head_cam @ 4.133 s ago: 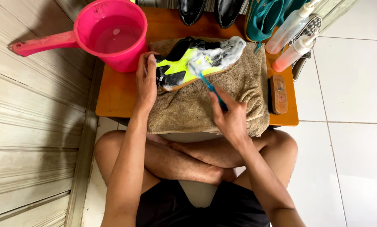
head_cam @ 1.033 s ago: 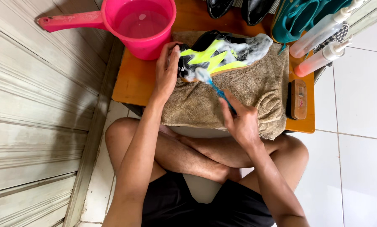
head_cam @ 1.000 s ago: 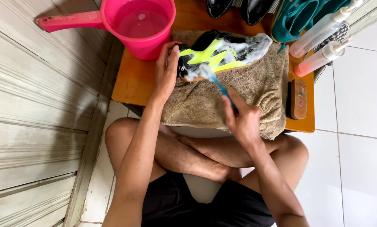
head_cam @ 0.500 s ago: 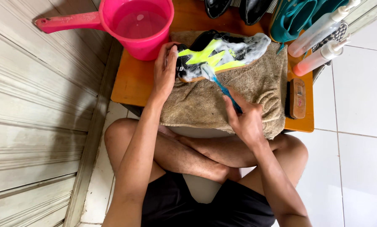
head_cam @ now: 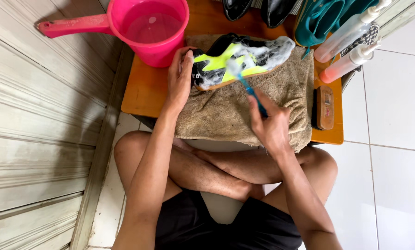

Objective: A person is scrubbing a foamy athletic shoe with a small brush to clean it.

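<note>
The black and neon-yellow soapy sneaker (head_cam: 237,62) lies on the tan towel (head_cam: 235,111), long axis left to right. The left hand (head_cam: 179,78) grips its heel end; the right hand (head_cam: 270,122), nearer the towel's front, holds a blue toothbrush (head_cam: 251,90), bristles apparently on the sneaker's side.

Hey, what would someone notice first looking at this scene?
Probably the black and neon-yellow shoe, covered in foam, lying on a brown towel on a low orange table. The left hand steadies its heel while the right hand holds a blue toothbrush against it. A pink water scoop sits top left.
</note>
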